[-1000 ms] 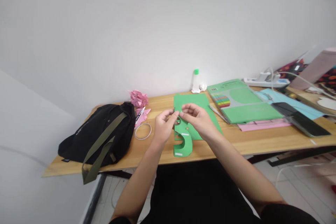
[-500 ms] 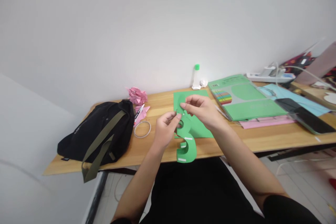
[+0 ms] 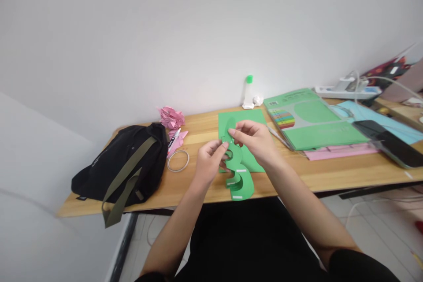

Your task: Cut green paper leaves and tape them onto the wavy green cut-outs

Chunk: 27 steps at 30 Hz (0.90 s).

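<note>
A curled green paper strip (image 3: 246,184) with short white tape pieces on it hangs down towards the table's front edge. My left hand (image 3: 210,158) pinches its upper part between thumb and fingers. Close beside it, my right hand (image 3: 253,137) also grips the top of the strip, thumb against fingertips. Under both hands a green paper sheet (image 3: 257,164) lies flat on the table. Exactly where the fingertips meet the paper is hard to make out, green being in front of green.
At left lie a black bag (image 3: 132,163), a tape roll (image 3: 178,161), a glue tube (image 3: 173,140) and crumpled pink paper (image 3: 172,118). A green-capped bottle (image 3: 248,92) stands by the wall. To the right are a green paper pack (image 3: 317,134), a phone (image 3: 391,143) and a power strip (image 3: 346,92).
The lower end of the green strip has swung slightly right and up, its curls bunching closer. Both hands keep their pinch in nearly the same place. The view has shifted a little.
</note>
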Available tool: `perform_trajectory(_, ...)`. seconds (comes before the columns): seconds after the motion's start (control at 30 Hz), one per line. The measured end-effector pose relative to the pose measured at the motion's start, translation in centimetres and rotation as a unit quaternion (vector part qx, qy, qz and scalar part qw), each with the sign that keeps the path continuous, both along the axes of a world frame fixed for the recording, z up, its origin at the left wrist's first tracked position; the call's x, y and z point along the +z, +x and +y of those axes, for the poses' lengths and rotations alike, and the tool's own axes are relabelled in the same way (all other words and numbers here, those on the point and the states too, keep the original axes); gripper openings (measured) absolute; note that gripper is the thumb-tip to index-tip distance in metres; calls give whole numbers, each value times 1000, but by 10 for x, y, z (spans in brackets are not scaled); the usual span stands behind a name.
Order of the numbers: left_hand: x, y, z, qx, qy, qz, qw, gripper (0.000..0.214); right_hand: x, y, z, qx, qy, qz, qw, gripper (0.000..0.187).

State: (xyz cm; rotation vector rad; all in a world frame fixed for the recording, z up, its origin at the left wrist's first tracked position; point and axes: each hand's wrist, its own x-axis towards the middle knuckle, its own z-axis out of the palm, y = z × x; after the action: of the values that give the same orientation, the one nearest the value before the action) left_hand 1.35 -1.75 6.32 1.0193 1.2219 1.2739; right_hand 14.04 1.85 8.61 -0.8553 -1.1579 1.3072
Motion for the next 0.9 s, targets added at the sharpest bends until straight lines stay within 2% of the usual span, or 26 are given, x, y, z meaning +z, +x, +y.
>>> perform_trajectory(0.43,2,0,0,-13,-26,17,999,36,-6,0,4,-14,-5,14,1000,37)
perform_trajectory(0.6,0,-1,0,-18,-21,22,999,31,-10,-3,7,10,-16,-3,1000,38)
perform_trajectory(0.73,-10,-14,-6,-19,-27,31,999,32,-18,-6,12,42,-46,-42,997,39)
perform_trajectory(0.9,-34,-47,-17,-12,-92,55,994,36,-30,-10,30,96,-68,-142,983,32)
